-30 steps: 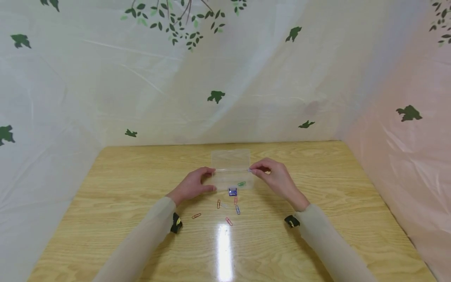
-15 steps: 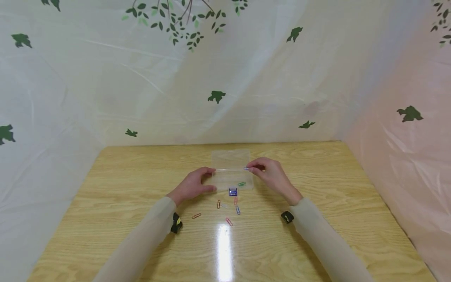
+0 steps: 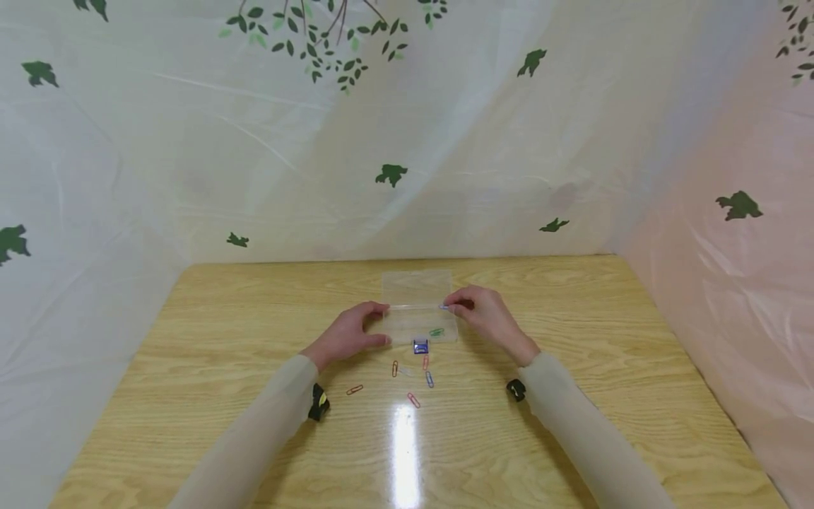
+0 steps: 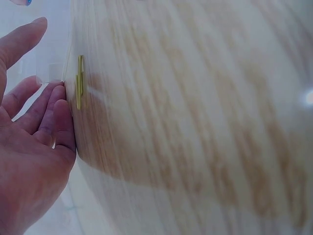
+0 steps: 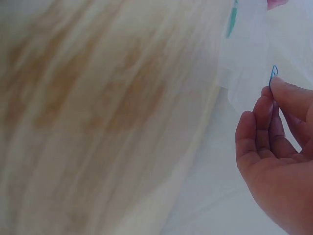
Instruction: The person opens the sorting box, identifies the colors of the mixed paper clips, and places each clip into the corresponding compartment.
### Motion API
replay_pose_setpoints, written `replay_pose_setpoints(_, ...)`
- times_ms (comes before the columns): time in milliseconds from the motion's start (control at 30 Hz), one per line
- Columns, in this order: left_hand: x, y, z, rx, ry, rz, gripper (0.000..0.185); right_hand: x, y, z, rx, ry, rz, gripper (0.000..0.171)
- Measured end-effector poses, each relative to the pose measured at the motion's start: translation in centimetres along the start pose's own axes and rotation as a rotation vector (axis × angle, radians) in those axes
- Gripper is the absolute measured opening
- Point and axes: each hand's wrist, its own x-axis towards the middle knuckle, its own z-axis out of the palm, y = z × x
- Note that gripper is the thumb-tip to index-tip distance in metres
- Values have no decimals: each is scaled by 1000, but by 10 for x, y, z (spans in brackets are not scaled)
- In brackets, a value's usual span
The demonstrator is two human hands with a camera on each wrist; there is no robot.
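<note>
A clear plastic box (image 3: 407, 327) lies on the table with its clear lid (image 3: 416, 286) folded back. My left hand (image 3: 350, 332) holds the box's left end, thumb at the front corner and fingers at the back. My right hand (image 3: 491, 317) pinches a blue paper clip (image 5: 274, 73) between thumb and forefinger, over the box's back right corner. A green paper clip (image 3: 436, 331) shows inside the box at the right. In the right wrist view, the other fingers (image 5: 247, 134) of that hand curl below the pinch.
A blue label (image 3: 420, 346) sits at the box's front edge. Several loose paper clips lie nearer me, among them a dark red one (image 3: 394, 368), a blue one (image 3: 429, 379) and a pink one (image 3: 413, 400). Behind the wooden table (image 3: 254, 304) hangs a leaf-patterned sheet (image 3: 305, 177).
My right hand has moved slightly left with the blue paper clip, then dipped a little at the box's back right corner. My left hand and the box have stayed put.
</note>
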Motion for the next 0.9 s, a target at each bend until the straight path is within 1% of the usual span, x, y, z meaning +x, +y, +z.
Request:
replay_pose_setpoints(167, 0, 0, 0, 0, 0, -5, 66, 1, 1, 3, -12, -30, 28, 11)
replay_pose_setpoints(333, 0, 0, 0, 0, 2, -9, 66, 2, 3, 6, -29, -41, 54, 10)
replay_pose_setpoints(567, 0, 0, 1, 3, 2, -6, 66, 3, 4, 6, -54, -56, 61, 10)
replay_pose_setpoints(900, -1, 0, 1, 9, 1, -10, 67, -2, 2, -1, -32, -64, 61, 12)
